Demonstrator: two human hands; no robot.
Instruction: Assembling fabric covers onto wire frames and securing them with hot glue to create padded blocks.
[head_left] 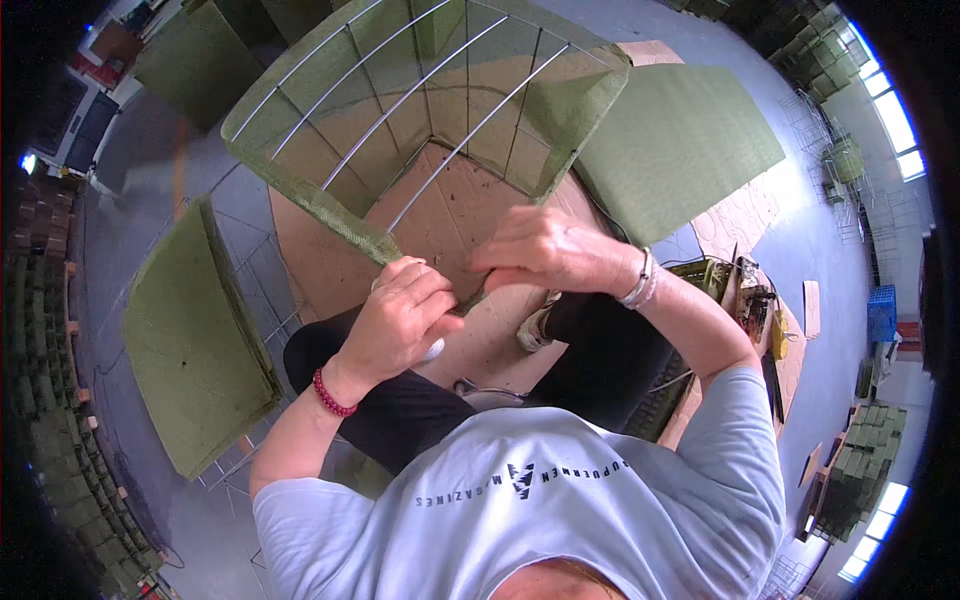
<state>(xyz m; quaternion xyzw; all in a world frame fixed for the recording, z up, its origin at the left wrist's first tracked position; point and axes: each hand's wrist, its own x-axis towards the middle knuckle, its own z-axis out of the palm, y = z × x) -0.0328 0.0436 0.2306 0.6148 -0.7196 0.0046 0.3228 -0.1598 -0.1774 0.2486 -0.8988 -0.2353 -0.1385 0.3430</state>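
A wire-frame basket (408, 122) lined with green fabric stands tilted in front of me, its metal wires crossing the open side. My left hand (402, 312) is closed round the green fabric rim (345, 222) at the basket's near corner. To the right of it, my right hand (545, 248) is slightly blurred, its fingers bent together near the same edge. A bit of dark green fabric shows below those fingertips, but what they pinch is hidden.
Brown cardboard (440, 205) lies under the basket. Green fabric panels (195, 340) are stacked at left, and another green sheet (680, 150) lies at right. Pliers and other tools sit in a tray (755, 300) by my right elbow. Stacked green goods (65, 400) line the far left.
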